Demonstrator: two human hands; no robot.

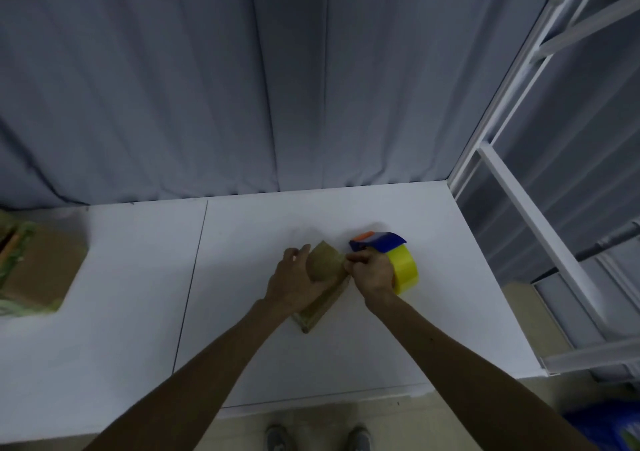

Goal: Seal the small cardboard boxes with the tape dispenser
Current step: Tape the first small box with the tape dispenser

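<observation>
Sealing underway mid-bench: left hand (pixel 294 277) clasps box (pixel 325 277), right hand (pixel 372 272) grips dispenser (pixel 388 256) at its top. Tape not discernible; other boxes (pixel 34 267) wait at left edge.

Looks like a packing or storeroom corner, dimly lit. White worktable (pixel 346 353) set against a grey pleated curtain (pixel 207 86). White metal shelving frame (pixel 512 187) at right. Large cardboard carton (pixel 41 263) at the table's left edge. Tiled floor (pixel 311 419) below.
</observation>
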